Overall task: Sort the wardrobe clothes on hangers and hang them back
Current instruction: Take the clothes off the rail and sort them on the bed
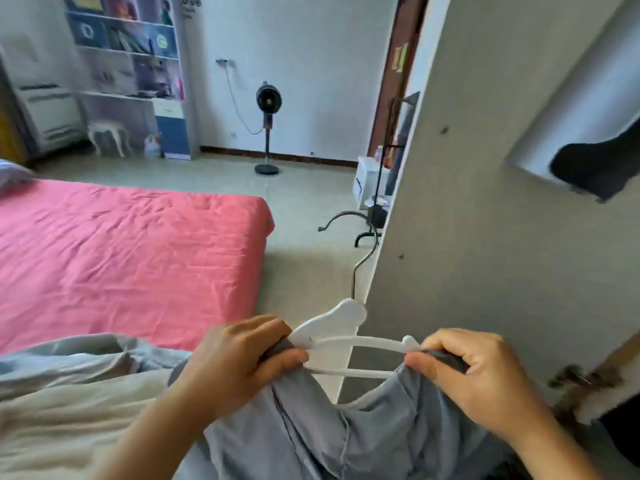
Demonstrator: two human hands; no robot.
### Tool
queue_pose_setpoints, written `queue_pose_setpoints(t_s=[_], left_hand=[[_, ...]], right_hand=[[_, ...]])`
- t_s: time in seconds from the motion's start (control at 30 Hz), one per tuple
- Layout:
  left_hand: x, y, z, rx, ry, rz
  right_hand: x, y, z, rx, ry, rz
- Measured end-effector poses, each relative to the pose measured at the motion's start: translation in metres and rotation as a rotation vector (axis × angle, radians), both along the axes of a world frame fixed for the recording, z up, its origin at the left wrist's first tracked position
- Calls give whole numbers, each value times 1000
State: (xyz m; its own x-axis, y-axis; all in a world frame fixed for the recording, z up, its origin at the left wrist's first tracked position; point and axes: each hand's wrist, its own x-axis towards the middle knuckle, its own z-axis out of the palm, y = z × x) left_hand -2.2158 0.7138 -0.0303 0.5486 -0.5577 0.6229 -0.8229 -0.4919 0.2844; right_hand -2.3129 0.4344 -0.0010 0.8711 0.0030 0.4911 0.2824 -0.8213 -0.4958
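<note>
Pink-sheeted bed point(121, 251) bears rumpled grey garment point(79, 355) and beige cloth point(69, 420).

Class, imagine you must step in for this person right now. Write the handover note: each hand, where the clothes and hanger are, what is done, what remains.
Left hand: grips the grey garment at the left end of the white hanger.
Right hand: pinches the garment at the hanger's right end.
Hanger hook points up, beside the wardrobe door.
Done: garment is going onto the hanger, shoulders not settled.
Left: seat it, hang it in the wardrobe; more clothes wait on the pink bed.
</note>
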Motion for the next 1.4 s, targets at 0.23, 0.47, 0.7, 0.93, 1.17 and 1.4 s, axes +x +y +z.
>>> queue_pose_setpoints(t_s=[0.23,0.47,0.7,0.93,1.17,1.4], left_hand=[[17,120,-27,-5,103,377],[34,236,-56,8,180,690],[38,333,-96,-46,320,1005],[40,426,-168,-195,483,1213],[47,503,-250,-362,711,1363],[44,529,-319,-390,1087,1421]], right_hand=[[112,109,-14,-161,46,264],[239,229,-25,-151,124,444],[335,398,-53,-278,121,761],[369,536,-127,-363,40,978],[375,608,-188,-397,134,1107],[372,626,-235,-463,299,1141]])
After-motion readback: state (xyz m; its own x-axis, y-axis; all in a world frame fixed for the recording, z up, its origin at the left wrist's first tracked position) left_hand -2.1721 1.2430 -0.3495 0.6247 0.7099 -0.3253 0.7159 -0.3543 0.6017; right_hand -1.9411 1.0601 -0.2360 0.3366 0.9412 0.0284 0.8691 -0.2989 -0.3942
